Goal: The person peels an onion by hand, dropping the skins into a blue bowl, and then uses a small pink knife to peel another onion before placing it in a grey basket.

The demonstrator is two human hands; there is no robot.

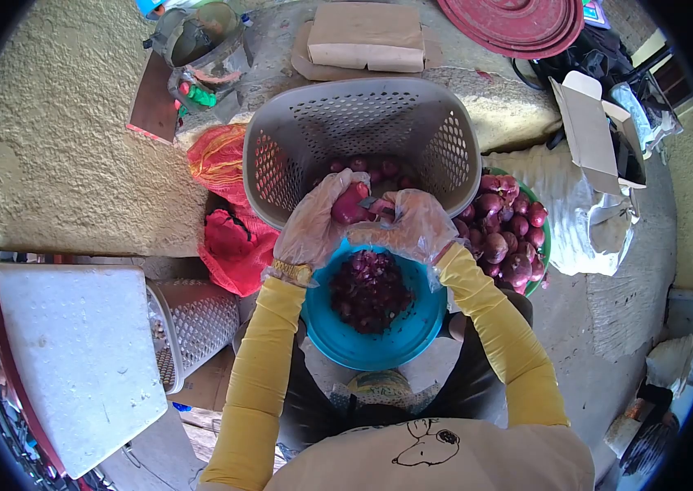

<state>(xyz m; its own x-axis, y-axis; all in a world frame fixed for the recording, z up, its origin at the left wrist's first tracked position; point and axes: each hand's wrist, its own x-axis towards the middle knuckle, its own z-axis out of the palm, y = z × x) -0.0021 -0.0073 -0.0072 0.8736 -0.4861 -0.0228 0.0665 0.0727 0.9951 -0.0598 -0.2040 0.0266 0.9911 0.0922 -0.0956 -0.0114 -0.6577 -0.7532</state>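
My left hand [318,214], in a clear plastic glove, is closed around a red onion [351,204] above the near rim of the grey perforated basket [363,92]. Gloved as well, my right hand [414,221] meets it from the right, its fingers closed on a small blade [381,204] touching the onion. Below both hands is a blue basin [354,349] with many onion pieces [369,295] inside. More onions [389,168] lie at the bottom of the grey basket. To the right, whole red onions [518,225] fill a green-rimmed container [544,254].
Red mesh sacks [236,245] lie left of the basket. A white foam lid [76,352] and a light perforated basket [199,319] are farther left. Cardboard [367,34] and a red round lid [518,20] sit behind; a white sack [559,192] is at right.
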